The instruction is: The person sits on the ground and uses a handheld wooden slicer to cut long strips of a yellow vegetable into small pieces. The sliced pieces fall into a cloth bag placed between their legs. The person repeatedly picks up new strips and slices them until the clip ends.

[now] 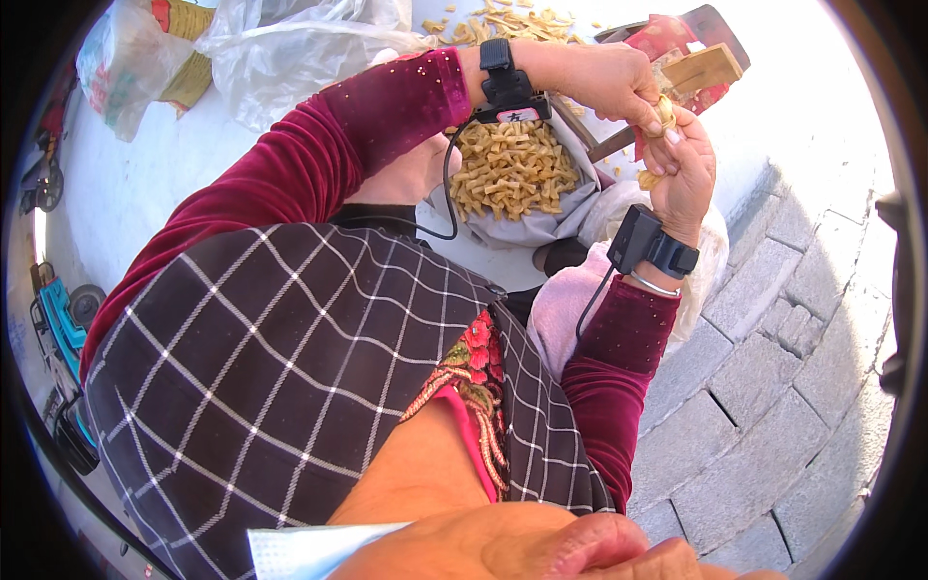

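Observation:
At the upper right, my left hand (612, 80) comes in from the left and pinches a pale yellow, folded strip (664, 114) between thumb and fingers. From below, my right hand (681, 163) grips the same strip at its lower side. Another yellowish piece (649, 180) shows at the right palm. Left of the hands, many small yellowish twisted pieces (515, 170) fill a container lined with a grey bag (540, 228). More loose pieces (507, 25) lie on the pale surface at the top. What the pieces are made of cannot be told.
Beyond the hands, a wooden block (703, 69) lies by red cloth (663, 36). A dark wooden bar (609, 145) is beside the bag. Clear plastic bags (290, 58) lie upper left. A pink towel (569, 304) is near my right forearm; grey paving (761, 435) lies right.

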Tool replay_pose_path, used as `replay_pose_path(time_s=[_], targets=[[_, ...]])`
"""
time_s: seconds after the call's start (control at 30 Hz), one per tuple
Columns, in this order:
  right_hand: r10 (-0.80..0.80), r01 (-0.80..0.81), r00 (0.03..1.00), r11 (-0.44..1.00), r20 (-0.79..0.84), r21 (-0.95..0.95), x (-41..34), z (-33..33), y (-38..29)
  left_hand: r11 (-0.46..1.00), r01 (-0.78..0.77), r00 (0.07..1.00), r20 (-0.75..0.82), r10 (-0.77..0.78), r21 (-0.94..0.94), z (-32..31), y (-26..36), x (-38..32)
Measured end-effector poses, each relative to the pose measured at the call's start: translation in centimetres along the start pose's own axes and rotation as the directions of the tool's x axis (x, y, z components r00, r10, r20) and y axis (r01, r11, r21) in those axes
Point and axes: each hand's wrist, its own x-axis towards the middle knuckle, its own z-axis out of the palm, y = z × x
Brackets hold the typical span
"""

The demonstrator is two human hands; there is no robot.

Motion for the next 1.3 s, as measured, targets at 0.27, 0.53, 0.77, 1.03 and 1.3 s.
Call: replay_pose_path(time_s=[0.27,0.53,0.77,1.03,1.3], targets=[[-0.198,0.194,0.98,0.937,0.016,-0.292,-2.5,-1.2,-2.8,0.324,0.029,0.981,0.088,0.17,-0.945,-0.4,-1.0,-1.3],[-0.11,-0.009,0.985,0.745,-0.136,-0.667,-2.9,-1.6,-1.8,0.962,-0.021,0.999,-0.036,0.032,0.273,-3.5,1.4,-3.0],[0.003,-0.105,0.989,0.709,-0.146,-0.698,-2.1,-0.5,-1.1,0.88,-0.185,0.98,0.021,0.196,0.438,1.1,1.7,-2.6],[-0.097,0.06,0.993,0.916,-0.073,-0.397,-2.4,0.4,-1.6,0.953,-0.293,0.953,0.099,0.286,0.071,-0.3,0.9,-2.0],[-0.075,0.075,0.994,0.997,0.083,0.005,-3.0,1.3,-2.3,0.886,-0.241,0.867,0.322,0.38,-0.397,-2.2,-0.4,-1.1]])
